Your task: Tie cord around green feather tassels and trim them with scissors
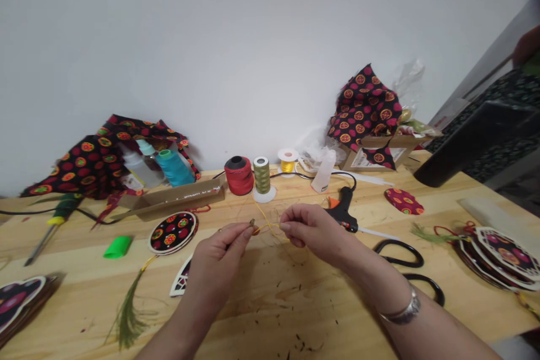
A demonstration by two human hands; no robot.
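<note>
My left hand (223,253) is closed in a pinch over the middle of the table. A small brownish-gold tip pokes out of its fingers, too small to name. Yellow cord (265,227) runs from these fingertips to my right hand (314,230), which pinches it between thumb and fingers. Another stretch of the yellow cord trails back toward the spools. Left of my hands lies a round fabric-covered ornament (174,233) with a green tassel (130,315). A white-edged fan-shaped piece (180,278) is partly hidden behind my left hand.
Spools of red (239,176), olive (262,175) and yellow thread (287,164) stand behind my hands. A black glue gun (345,211) and scissors (403,253) lie right. A screwdriver (53,230) and green piece (117,247) lie left. Stacked ornaments (502,259) occupy the right edge.
</note>
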